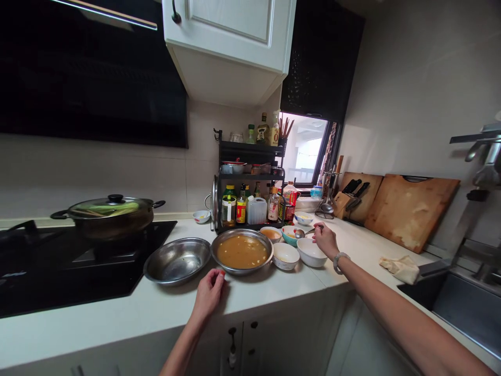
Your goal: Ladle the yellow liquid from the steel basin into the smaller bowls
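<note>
My right hand [325,239] is closed round the handle of a metal spoon [299,233]. The spoon's head is by a green-rimmed bowl [288,238] with something yellow and red in it. Just below that hand stands a white bowl [312,253]. My left hand [211,290] rests by the counter's front, its fingers curled together. A small orange-red spot shows at its fingertips; I cannot tell whether it is held. Right behind it are a steel basin of brown liquid [241,252] with pale bits and a bare steel basin [178,261].
A lidded pot [113,216] sits on the black hob at left. Bottles fill a black rack [250,177] behind the basins. At right are a knife block [344,204], a cutting board [410,209], a cloth [399,269] and the sink [465,308]. A cabinet [230,52] hangs overhead.
</note>
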A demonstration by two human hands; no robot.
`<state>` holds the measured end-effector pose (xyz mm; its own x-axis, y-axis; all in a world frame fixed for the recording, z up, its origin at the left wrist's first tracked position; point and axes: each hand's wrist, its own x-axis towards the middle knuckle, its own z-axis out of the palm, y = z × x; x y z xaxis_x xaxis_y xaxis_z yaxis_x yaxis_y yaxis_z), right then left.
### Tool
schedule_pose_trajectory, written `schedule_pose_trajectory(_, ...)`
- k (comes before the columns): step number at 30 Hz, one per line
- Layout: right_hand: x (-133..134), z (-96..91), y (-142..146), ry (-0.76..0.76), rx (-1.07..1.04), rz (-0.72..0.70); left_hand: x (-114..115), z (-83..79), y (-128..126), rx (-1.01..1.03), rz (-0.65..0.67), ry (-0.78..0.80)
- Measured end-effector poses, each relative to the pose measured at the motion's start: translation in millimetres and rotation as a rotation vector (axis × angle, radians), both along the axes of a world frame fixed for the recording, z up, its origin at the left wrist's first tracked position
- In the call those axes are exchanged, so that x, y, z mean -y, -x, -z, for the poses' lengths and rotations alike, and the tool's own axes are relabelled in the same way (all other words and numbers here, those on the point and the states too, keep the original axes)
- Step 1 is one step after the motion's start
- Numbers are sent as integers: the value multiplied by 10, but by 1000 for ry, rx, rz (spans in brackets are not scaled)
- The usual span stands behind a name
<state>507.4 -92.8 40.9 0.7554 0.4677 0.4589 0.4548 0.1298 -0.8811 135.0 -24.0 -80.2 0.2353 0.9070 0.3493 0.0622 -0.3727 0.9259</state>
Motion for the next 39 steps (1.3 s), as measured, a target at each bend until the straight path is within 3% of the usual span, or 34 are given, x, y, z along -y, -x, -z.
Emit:
schedule_pose_trajectory(9, -131, 134, -135, -60, -223, 120, 9, -12, 2, -23, 24, 22)
schedule_pose_trajectory(22, -44, -2, -277, -202, -337, 137, 33, -39, -7, -4, 19, 31)
schedule_pose_trajectory(31, 91, -129, -208, -239, -373, 62, -12, 11, -17, -23, 28, 13)
schedule_pose_trajectory(39, 121, -259, 116, -256, -354, -91, 4, 3, 1, -24, 13, -6)
